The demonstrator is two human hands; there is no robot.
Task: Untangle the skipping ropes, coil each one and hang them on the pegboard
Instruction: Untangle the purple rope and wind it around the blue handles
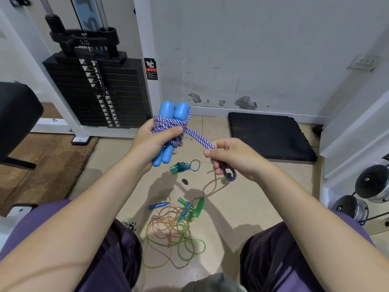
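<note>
The left hand (150,142) is clenched around a bundle of braided purple-and-white rope (168,128) wound over two smooth, rounded light-blue handles (174,110); the palm hides the middle of the handles, so only their domed tops above the hand and their narrower ends below it show. From this bundle a single length of the same rope runs down to the right hand (233,158), which grips it in a closed fist; a short loop of rope pokes out beneath that fist, and how much more is folded inside cannot be made out. Below the bundle, on the pale tiled floor (242,207), lies a loose snarl of thin, glossy, translucent green-orange cord (170,234) with green and blue ribbed plastic handles (187,207) mixed into it; which handle belongs to which cord is hard to tell. Just under the bundle sits a small coiled blue cord with a green handle (183,167). A black foam mat (269,138) lies flat right of the bundle against the scuffed white wall, a black weight stack (101,89) stands to its left, and the person's knees frame the open floor around the snarl.
</note>
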